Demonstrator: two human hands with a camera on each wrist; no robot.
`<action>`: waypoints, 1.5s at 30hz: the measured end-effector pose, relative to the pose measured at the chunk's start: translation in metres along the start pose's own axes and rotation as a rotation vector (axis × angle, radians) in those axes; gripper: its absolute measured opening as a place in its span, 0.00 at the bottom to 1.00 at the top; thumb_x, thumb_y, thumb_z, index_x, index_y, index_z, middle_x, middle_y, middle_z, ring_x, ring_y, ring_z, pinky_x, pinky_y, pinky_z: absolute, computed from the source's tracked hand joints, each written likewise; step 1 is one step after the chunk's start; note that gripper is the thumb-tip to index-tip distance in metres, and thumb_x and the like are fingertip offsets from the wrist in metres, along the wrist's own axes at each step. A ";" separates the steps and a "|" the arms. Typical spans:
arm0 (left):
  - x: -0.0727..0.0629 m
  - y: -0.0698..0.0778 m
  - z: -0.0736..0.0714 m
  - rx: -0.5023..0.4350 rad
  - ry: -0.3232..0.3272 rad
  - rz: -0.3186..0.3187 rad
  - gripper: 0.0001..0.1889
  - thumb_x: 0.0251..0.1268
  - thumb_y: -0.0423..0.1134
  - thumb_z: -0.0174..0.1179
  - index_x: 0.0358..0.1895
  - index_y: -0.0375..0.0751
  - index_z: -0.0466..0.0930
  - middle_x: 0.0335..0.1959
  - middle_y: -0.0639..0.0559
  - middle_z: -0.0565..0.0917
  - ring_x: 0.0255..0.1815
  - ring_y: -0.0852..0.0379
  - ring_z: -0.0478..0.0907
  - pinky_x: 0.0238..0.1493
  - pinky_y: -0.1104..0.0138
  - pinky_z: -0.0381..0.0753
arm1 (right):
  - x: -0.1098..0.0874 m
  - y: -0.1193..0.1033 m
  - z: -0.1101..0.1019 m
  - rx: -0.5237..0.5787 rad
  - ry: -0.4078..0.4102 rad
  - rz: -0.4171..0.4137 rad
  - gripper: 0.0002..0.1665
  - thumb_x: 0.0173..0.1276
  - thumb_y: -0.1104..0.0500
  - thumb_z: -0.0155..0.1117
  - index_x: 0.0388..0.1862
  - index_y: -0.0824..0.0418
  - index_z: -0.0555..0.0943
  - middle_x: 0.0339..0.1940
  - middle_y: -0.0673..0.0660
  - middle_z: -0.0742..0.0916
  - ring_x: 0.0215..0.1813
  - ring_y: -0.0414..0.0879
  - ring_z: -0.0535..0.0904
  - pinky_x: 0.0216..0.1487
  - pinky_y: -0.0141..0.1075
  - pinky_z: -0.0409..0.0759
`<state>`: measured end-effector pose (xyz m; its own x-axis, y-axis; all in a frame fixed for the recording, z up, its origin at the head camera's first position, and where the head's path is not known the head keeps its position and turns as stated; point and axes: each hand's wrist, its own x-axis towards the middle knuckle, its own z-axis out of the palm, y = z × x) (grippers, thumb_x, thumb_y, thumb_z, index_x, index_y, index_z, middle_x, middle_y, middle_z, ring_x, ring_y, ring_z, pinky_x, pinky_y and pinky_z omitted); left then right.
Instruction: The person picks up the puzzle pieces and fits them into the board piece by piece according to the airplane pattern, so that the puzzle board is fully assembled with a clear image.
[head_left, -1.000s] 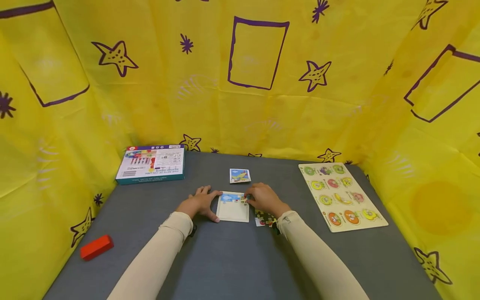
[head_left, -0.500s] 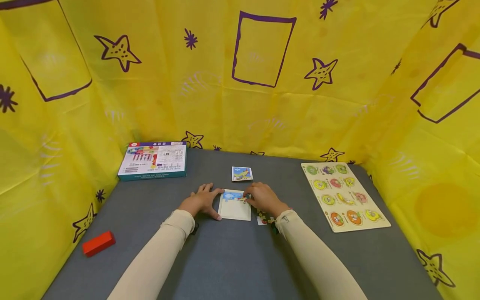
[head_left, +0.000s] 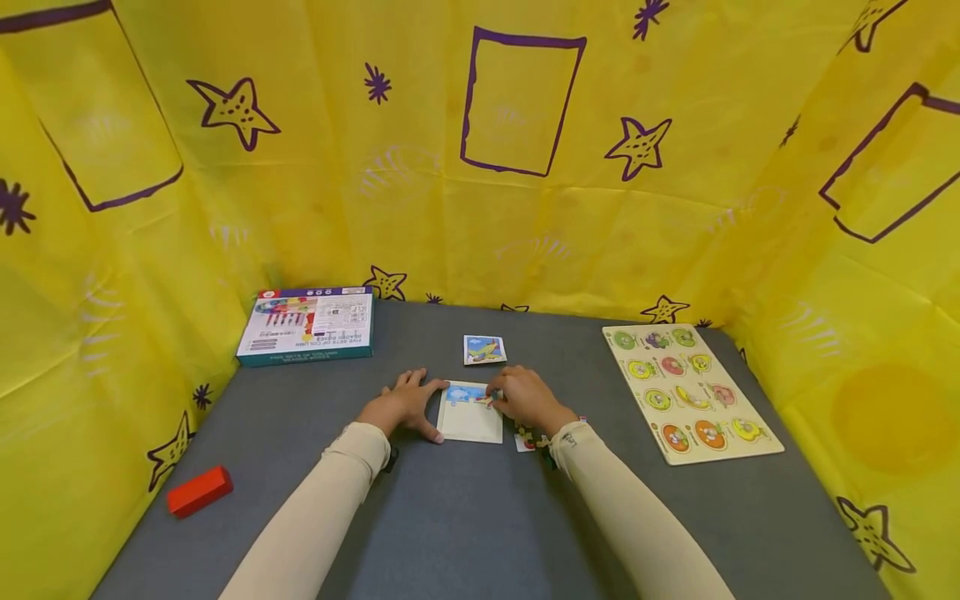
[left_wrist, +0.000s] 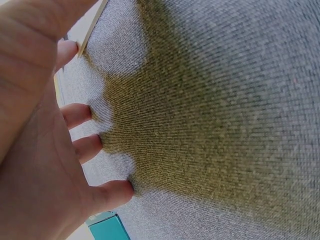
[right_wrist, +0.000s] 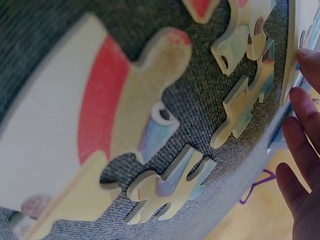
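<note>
A shallow pale puzzle tray (head_left: 471,425) lies flat in the middle of the table in the head view. Blue sky pieces (head_left: 461,393) fill part of its far edge. Spread along the tray's left side, my left hand (head_left: 405,408) touches it with thumb and index finger; its other fingertips rest on the cloth in the left wrist view. My right hand (head_left: 528,398) pinches a small puzzle piece (head_left: 484,401) at the tray's far right corner, partly hidden by the fingers. Loose puzzle pieces (right_wrist: 170,185) lie below the right wrist.
Beyond the tray lies a small airplane picture card (head_left: 483,350). A boxed toy set (head_left: 307,327) stands at the far left, with a red block (head_left: 199,492) nearer. At right is a fruit puzzle board (head_left: 692,393). Yellow curtains (head_left: 420,208) enclose the table.
The head view has shifted slightly. My right fingers have made only small motions with the piece at the tray's corner; my left hand stays at the tray's side.
</note>
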<state>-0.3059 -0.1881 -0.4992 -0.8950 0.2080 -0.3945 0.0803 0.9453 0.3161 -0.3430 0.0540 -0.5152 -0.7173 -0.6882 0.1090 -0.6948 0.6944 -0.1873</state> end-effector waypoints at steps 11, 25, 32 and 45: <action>0.001 0.003 0.003 0.003 -0.004 0.014 0.53 0.41 0.60 0.76 0.75 0.58 0.58 0.77 0.37 0.49 0.76 0.33 0.44 0.66 0.32 0.51 | -0.025 0.013 -0.010 0.006 0.004 0.061 0.12 0.65 0.57 0.69 0.47 0.55 0.85 0.46 0.53 0.86 0.51 0.52 0.80 0.56 0.49 0.75; -0.001 -0.004 0.000 0.001 -0.010 0.024 0.53 0.42 0.59 0.76 0.75 0.54 0.58 0.76 0.32 0.48 0.75 0.30 0.44 0.65 0.30 0.51 | -0.052 0.027 -0.018 0.118 -0.073 0.032 0.14 0.62 0.59 0.70 0.48 0.57 0.86 0.47 0.53 0.87 0.52 0.51 0.80 0.58 0.49 0.75; 0.001 -0.001 0.001 0.011 -0.012 0.030 0.53 0.43 0.59 0.75 0.75 0.55 0.57 0.77 0.33 0.48 0.75 0.30 0.43 0.64 0.30 0.51 | -0.062 0.027 -0.018 0.106 -0.066 0.035 0.16 0.62 0.58 0.70 0.49 0.58 0.85 0.47 0.55 0.86 0.53 0.52 0.80 0.58 0.50 0.74; -0.001 -0.001 -0.001 0.000 -0.022 0.022 0.53 0.44 0.58 0.75 0.76 0.56 0.56 0.77 0.33 0.48 0.76 0.30 0.42 0.65 0.29 0.48 | -0.058 0.030 -0.009 0.085 -0.048 0.015 0.14 0.62 0.58 0.70 0.47 0.58 0.86 0.46 0.53 0.86 0.51 0.50 0.80 0.56 0.47 0.76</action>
<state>-0.3054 -0.1893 -0.4986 -0.8832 0.2342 -0.4064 0.0998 0.9405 0.3249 -0.3228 0.1173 -0.5181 -0.7231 -0.6882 0.0592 -0.6752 0.6862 -0.2707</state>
